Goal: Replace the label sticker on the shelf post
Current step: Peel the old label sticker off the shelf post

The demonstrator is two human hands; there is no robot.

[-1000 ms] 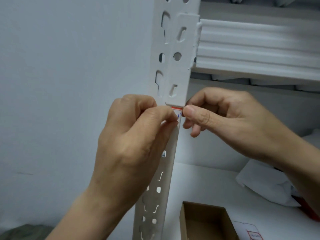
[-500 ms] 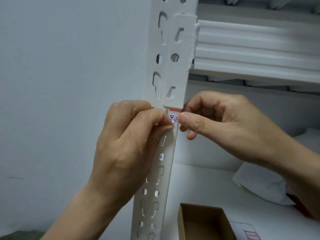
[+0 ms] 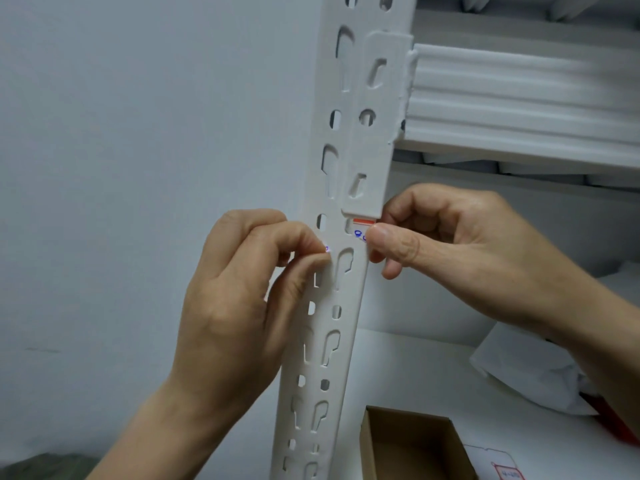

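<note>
Right hand (image 3: 467, 247) pinching label sticker (image 3: 360, 227) on shelf post (image 3: 346, 150), left hand (image 3: 235, 299) pinching paper scrap (image 3: 327, 249)

Bare to the forearms, a person's left hand (image 3: 239, 306) and right hand (image 3: 460, 244) show creased knuckles behind the pinch; the right thumbnail is cut short.

Plain pale wall (image 3: 121, 133) left; white shelf board (image 3: 415, 358) holds a cardboard box (image 3: 398, 441).
</note>
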